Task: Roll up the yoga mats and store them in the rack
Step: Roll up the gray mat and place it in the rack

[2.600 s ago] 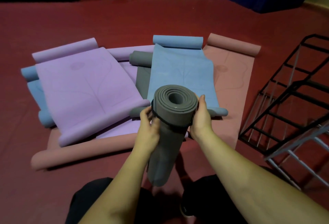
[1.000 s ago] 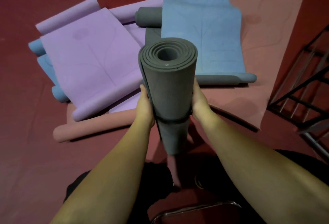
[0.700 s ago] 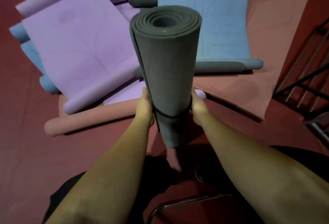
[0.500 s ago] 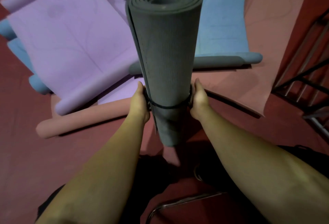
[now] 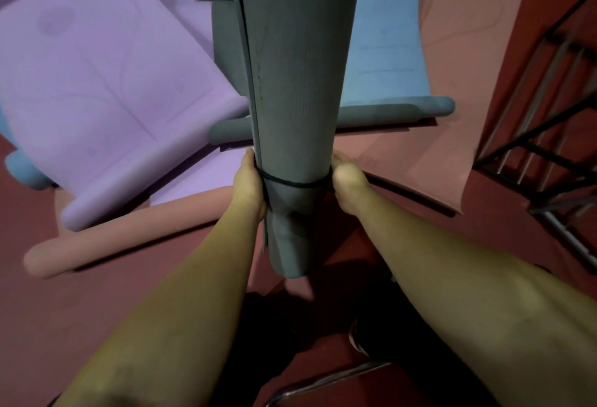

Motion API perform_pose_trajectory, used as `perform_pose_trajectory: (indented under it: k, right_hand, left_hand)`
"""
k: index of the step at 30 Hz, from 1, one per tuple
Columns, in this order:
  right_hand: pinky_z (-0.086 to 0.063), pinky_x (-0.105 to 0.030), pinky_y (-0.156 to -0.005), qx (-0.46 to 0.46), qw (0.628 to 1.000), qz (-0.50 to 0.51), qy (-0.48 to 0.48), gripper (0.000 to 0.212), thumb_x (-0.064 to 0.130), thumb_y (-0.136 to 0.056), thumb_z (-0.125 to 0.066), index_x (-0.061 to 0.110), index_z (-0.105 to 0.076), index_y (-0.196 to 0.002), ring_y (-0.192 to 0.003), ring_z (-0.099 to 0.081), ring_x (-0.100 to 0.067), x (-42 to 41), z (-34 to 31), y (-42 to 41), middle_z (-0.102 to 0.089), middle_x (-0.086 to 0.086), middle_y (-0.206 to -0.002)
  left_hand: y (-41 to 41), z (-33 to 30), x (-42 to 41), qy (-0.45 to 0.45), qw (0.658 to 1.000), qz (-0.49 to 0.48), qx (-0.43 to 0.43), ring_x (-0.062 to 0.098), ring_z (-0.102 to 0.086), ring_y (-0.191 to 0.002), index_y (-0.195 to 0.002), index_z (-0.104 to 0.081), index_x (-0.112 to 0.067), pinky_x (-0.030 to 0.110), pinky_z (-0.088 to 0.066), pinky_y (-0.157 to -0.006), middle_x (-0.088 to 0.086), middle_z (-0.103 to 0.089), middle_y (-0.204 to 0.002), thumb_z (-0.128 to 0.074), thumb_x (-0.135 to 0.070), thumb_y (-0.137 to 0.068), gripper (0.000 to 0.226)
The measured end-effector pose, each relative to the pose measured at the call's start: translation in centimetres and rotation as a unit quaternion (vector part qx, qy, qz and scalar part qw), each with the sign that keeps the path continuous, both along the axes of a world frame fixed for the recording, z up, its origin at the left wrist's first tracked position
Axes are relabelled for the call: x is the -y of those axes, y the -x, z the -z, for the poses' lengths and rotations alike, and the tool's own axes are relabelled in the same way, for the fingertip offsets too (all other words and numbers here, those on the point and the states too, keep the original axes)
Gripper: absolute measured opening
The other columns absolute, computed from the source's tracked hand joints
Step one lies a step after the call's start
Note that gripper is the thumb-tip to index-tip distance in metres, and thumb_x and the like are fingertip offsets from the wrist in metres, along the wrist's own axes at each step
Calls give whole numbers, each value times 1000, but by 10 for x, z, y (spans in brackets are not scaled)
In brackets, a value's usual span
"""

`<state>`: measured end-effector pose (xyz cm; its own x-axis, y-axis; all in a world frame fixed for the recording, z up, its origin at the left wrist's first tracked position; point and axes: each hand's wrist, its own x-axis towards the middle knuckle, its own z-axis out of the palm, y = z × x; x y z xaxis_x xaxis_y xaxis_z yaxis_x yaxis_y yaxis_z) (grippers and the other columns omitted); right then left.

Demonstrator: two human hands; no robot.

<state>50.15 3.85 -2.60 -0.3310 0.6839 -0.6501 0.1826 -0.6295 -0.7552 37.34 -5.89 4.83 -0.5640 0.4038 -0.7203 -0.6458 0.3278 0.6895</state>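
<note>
Upright, at the centre of the view:
Rolled mat: a grey yoga mat (image 5: 297, 83) stood on end, rolled tight, its top at 12 o'clock.
Band: a thin black band (image 5: 295, 183) circled its lower part.
Left hand: the left hand (image 5: 248, 185) gripped the roll's left side at the band.
Right hand: the right hand (image 5: 347, 185) gripped the right side at the same height; the two hands were apart, the roll clamped between them.
Floor mats: a purple mat (image 5: 97, 89) lay at 10 o'clock, a blue mat (image 5: 387, 51) at 1 o'clock and a pink mat (image 5: 452, 83) beneath, on the red floor (image 5: 64, 309).
Rack: a black metal rack (image 5: 555, 135) stood at 3 o'clock.
</note>
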Motion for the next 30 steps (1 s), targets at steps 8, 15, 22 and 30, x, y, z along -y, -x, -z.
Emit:
perform_pose_trajectory:
  k: [8,15,22,30]
  right_hand:
    - [-55,-27,-52,10,992,-117,45,21,8,-99,-40,19,-59,-102,-60,-60,-12,-26,-79,-39,-63,0,-80]
    - [-58,-26,-60,-13,973,-151,174,46,-15,-86,-21,10,-57,-97,-60,-66,-16,-20,-92,-140,-69,-5,-81]
    - [-58,-43,-87,-43,964,-55,257,39,-11,-92,-34,-9,-62,-120,-91,-70,-29,17,-21,-255,-69,-21,-111]
    - [-51,-18,-64,-11,966,-17,259,18,-4,-94,-48,-1,-64,-87,-60,-64,-5,58,25,-351,-70,-5,-68]
  left_hand:
    - [-15,-57,-60,45,989,133,-57,22,-60,-89,-129,-56,-12,35,-50,-75,5,-63,-110,-24,-59,-103,63]
    - [-80,-81,-102,87,918,374,-100,24,-65,-91,-123,-60,-8,32,-48,-74,12,-66,-117,-31,-45,-107,50]
    - [-170,-35,-105,170,826,526,-113,15,-60,-37,-85,-65,-7,16,-40,-33,5,-66,-51,-44,-18,-101,28]
    - [-266,29,-115,154,782,589,-134,29,-59,-120,-134,-60,-10,46,-45,-106,12,-60,-136,-44,-53,-101,56]
